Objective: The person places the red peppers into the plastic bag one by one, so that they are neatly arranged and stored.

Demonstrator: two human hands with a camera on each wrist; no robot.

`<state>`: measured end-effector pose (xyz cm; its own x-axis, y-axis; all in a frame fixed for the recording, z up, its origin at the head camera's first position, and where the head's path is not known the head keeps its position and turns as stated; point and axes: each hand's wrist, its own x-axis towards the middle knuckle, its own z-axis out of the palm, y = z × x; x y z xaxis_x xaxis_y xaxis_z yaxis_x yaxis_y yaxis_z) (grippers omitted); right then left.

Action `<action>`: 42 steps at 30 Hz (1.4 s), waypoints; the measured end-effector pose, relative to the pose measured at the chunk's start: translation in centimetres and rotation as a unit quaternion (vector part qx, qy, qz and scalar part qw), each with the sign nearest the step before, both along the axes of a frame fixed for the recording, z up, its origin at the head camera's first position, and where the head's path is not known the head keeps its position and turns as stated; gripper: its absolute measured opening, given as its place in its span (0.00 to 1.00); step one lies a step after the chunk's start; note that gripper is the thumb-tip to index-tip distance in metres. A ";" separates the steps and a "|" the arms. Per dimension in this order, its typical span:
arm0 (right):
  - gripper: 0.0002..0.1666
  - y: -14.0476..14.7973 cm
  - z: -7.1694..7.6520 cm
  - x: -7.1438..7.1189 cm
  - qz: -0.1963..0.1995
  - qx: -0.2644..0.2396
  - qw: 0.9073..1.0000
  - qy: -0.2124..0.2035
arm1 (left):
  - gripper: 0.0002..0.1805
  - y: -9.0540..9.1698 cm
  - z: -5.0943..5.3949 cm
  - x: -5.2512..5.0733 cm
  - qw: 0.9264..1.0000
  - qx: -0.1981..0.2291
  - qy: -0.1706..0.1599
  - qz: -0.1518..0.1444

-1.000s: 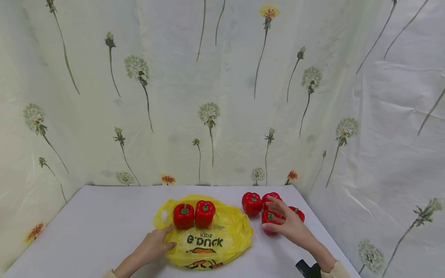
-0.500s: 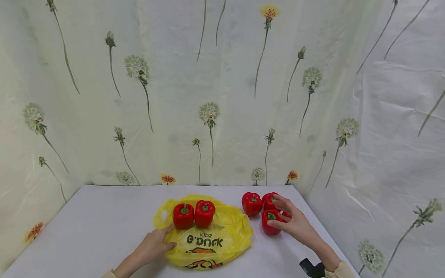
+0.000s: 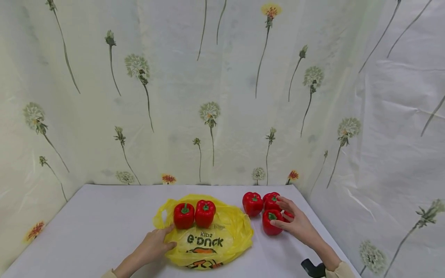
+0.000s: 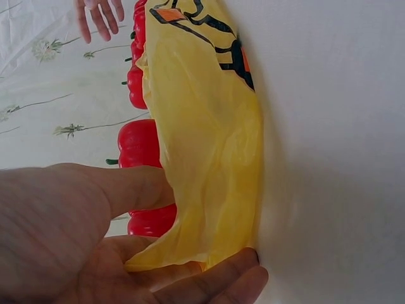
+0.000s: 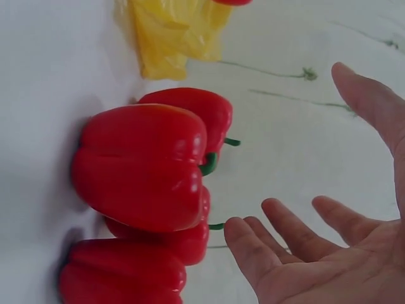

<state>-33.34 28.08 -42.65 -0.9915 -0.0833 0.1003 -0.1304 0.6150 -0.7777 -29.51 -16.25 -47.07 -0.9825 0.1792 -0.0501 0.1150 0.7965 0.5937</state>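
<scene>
A yellow plastic bag (image 3: 229,247) with black print and an orange figure lies flat on the table. Two red bell peppers (image 3: 183,216) stand side by side on its upper left part. My left hand (image 3: 154,245) is at the bag's left edge, holding it with the plastic between thumb and fingers (image 4: 209,285). To the bag's right stands a cluster of several red bell peppers (image 3: 272,223) with green stems. Over this cluster my right hand (image 3: 295,222) hovers with spread fingers, apart from the peppers (image 5: 142,168) in the right wrist view. It partly hides the rightmost pepper (image 3: 287,216).
The white table (image 3: 104,220) ends at a curtain (image 3: 174,154) printed with dandelions, which also hangs along both sides. A black device (image 3: 313,268) sits at the right wrist, by the sleeve.
My right hand has shifted right, off the nearest pepper and more over the rightmost one. The left hand, the bag and the peppers have stayed in place.
</scene>
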 end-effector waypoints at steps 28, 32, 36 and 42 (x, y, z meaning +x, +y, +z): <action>0.49 0.3 -3.8 -1.5 -0.045 0.026 0.999 0.001 | 0.34 0.2 -0.2 0.1 1.000 0.000 0.006 -0.001; 0.50 0.0 -4.0 -1.4 -0.057 0.038 0.998 0.004 | 0.34 0.2 -0.1 0.1 1.000 0.000 0.009 -0.003; 0.49 -0.2 -4.1 -1.4 -0.065 0.050 0.997 0.006 | 0.34 0.2 -0.1 0.1 1.000 -0.001 0.013 -0.006; 0.49 -0.6 -4.0 -1.3 -0.067 0.066 0.995 0.014 | 0.34 0.2 -0.1 0.2 1.000 -0.003 0.011 -0.002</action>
